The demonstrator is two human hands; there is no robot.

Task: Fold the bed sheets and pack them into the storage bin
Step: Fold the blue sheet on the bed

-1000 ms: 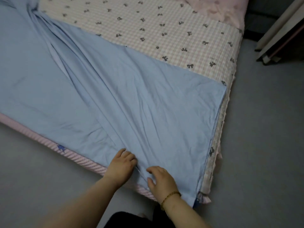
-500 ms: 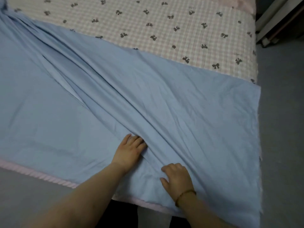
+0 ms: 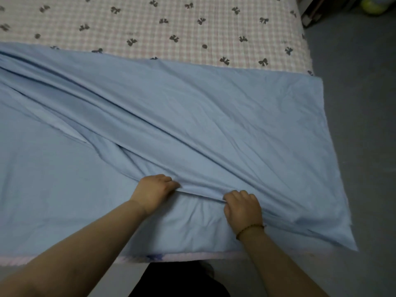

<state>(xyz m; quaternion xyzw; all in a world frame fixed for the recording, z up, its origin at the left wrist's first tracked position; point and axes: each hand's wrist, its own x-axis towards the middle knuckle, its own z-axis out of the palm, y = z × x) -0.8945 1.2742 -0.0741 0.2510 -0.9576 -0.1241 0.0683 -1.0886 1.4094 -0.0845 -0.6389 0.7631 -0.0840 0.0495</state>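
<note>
A light blue bed sheet [image 3: 214, 116] lies spread over the near part of the mattress, with long diagonal folds running from upper left to lower right. My left hand [image 3: 153, 191] pinches a raised fold of the sheet near the front edge. My right hand [image 3: 243, 205], with a bead bracelet on the wrist, grips the same fold a short way to the right. The fold is pulled taut between both hands. No storage bin is in view.
The mattress cover [image 3: 192, 24] is pink check with dark bows, bare beyond the sheet. Grey floor [image 3: 364, 146] runs along the right side. Furniture legs [image 3: 310, 16] and a yellow-green ball [image 3: 371, 5] sit at the top right.
Both hands went from lying flat on the sheet to closing on a fold and lifting it. The view has shifted closer over the bed.
</note>
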